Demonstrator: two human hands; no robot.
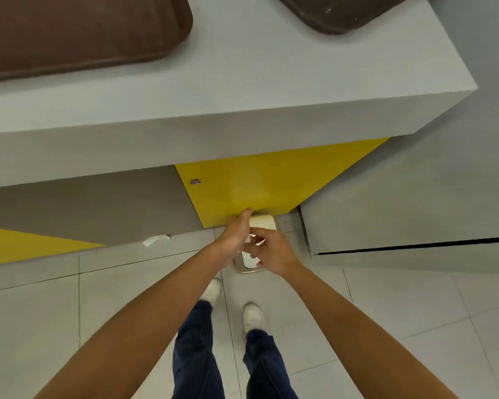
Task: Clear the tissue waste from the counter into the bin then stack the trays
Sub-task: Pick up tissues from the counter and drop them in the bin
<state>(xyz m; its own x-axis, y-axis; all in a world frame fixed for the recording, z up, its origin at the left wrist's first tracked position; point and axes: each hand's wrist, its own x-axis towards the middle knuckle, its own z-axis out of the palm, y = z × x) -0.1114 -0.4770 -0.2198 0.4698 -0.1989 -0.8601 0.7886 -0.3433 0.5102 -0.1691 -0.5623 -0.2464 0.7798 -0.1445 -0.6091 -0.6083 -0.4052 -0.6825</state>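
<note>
Floor: pale tiles (pixel 386 326); the bin (pixel 244 270) stands on them at the foot of the cabinet.
Counter: the grey counter (pixel 271 82) runs above and beyond the bin, and a yellow panel (pixel 257 185) sits right behind the bin.
Trays: a brown tray (pixel 78 33) lies far beyond the bin to its left and a darker tray (pixel 343 12) to its right. Both are on the counter and cut off at the top.
Arms: both reach down and forward, meeting over the bin.
Left hand (pixel 234 237): back up, fingers straight, tips at the raised lid (pixel 262 221); my palm is hidden.
Right hand (pixel 268 251): fingers curled, pinching the tissue (pixel 252 240) over the bin's mouth.
Tissue: a white crumple between my hands, mostly covered.
Bin: only a beige rim and some white inside show.
Scrap (pixel 156 240): something white on the floor left of the bin, too blurred to tell what.
</note>
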